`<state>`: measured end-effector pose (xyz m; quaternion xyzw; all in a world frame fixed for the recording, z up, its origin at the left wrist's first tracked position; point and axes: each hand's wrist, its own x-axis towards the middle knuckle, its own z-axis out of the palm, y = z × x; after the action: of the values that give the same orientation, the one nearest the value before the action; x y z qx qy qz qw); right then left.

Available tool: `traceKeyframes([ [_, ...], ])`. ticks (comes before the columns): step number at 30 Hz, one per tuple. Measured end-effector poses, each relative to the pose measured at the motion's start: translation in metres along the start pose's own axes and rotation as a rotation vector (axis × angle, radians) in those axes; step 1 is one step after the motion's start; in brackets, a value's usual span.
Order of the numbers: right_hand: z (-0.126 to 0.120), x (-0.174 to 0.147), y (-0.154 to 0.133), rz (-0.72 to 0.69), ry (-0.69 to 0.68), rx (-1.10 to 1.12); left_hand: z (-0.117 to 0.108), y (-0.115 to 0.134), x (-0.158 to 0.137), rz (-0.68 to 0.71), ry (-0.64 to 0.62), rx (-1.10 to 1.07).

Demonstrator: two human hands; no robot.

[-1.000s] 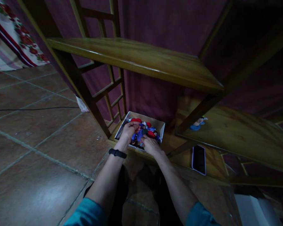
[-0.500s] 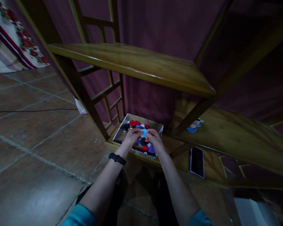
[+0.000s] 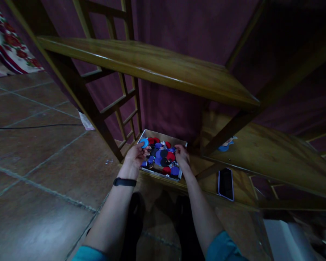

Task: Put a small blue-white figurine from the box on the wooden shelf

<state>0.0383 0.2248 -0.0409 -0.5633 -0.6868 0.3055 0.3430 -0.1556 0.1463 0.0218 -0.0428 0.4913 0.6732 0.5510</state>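
A shallow white cardboard box [image 3: 183,142] sits on the low wooden shelf in front of me. Inside it lie several small figures with round bases, in red [image 3: 170,156], purple and black [image 3: 163,153]. At the box's left end my left hand [image 3: 136,154] pinches a round light blue disc [image 3: 145,142] between thumb and fingers; whether a figure is attached below cannot be seen. My right hand [image 3: 182,155] hovers over the box's right end, fingers loosely bent beside a purple piece [image 3: 172,149], with nothing visible in them.
A wooden shelf board [image 3: 152,69] runs above the box, with a lattice side frame [image 3: 119,103] at left. A phone [image 3: 225,184] lies on the low shelf at right. A small blue-based figure [image 3: 225,146] stands on the middle shelf. A dark cable [image 3: 38,127] crosses the tiled floor.
Both hands were together on the light blue disc over the middle of the box. They have parted: the left took the disc to the left end, the right moved slightly right.
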Motion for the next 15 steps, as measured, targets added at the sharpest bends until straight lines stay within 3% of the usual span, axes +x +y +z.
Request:
traceKeyframes([
  [4, 0.008, -0.007, 0.002, -0.112, -0.055, -0.178, -0.007, 0.009, 0.001, -0.017, 0.029, -0.074],
  [8, 0.013, -0.011, -0.003, -0.236, -0.111, -0.186, -0.012, 0.023, -0.002, 0.003, 0.031, -0.159],
  [15, 0.051, -0.012, -0.042, -0.393, -0.303, -0.282, -0.016, 0.038, -0.007, 0.082, 0.023, -0.259],
])
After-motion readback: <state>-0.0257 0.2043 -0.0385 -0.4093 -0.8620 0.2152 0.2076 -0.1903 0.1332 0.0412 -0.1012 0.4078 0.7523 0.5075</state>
